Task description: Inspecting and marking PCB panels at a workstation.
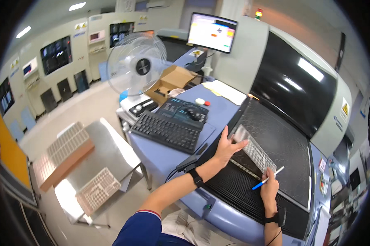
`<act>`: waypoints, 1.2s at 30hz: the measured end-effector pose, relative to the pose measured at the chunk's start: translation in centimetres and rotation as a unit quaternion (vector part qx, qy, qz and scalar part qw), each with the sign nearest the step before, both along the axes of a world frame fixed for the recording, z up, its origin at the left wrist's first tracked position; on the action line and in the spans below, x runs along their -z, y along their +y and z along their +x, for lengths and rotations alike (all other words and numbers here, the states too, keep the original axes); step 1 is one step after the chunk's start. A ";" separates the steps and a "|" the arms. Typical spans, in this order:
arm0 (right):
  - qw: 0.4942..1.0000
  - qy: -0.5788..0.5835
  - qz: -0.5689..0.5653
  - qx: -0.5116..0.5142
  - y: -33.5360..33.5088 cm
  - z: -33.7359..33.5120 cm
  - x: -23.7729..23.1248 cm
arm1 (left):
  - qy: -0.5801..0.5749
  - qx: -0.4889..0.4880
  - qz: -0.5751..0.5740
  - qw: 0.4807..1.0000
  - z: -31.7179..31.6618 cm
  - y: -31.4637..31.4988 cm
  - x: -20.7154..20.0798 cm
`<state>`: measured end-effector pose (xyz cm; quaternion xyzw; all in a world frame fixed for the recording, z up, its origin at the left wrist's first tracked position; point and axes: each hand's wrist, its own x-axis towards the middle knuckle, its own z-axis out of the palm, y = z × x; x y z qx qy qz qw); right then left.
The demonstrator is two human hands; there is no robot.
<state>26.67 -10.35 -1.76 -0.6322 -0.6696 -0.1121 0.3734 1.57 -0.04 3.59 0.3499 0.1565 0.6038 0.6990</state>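
Note:
A thin pale panel (pixel 256 152) with a grid of small parts is tilted over the black bed of the machine, its far end blurred. My left hand (pixel 226 151) grips its left edge, thumb over the near side and a finger stretched up along the end. At the near right corner, my right hand (pixel 270 189) pinches the same panel. A white marker pen (pixel 271 177) with a blue end also sits across the fingers of this hand. Black bands circle both wrists.
Left of the machine bed (pixel 289 160) lie a keyboard (pixel 166 130), a mouse (pixel 198 115) and an open cardboard box (pixel 170 80). A fan (pixel 138 67) stands behind. Similar panels (pixel 99 189) rest on a metal table (pixel 125 158). A dark machine hood (pixel 293 84) rises beyond.

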 end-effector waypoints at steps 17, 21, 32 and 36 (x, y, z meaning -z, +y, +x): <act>0.862 0.488 0.018 -0.136 -16.8 -5.6 -2.2 | 0.204 -0.085 -0.081 0.972 -12.6 -23.0 2.6; 0.808 0.580 -0.046 -0.089 -15.2 -8.3 1.3 | 0.288 -0.131 -0.070 0.946 -14.6 -24.9 6.8; 0.882 0.461 -0.065 -0.077 -14.8 -10.2 0.1 | 0.286 -0.225 -0.090 0.927 -15.4 -25.1 8.7; 0.909 0.404 -0.062 -0.079 -14.5 -10.2 0.7 | 0.293 -0.234 -0.051 0.926 -15.2 -24.6 9.1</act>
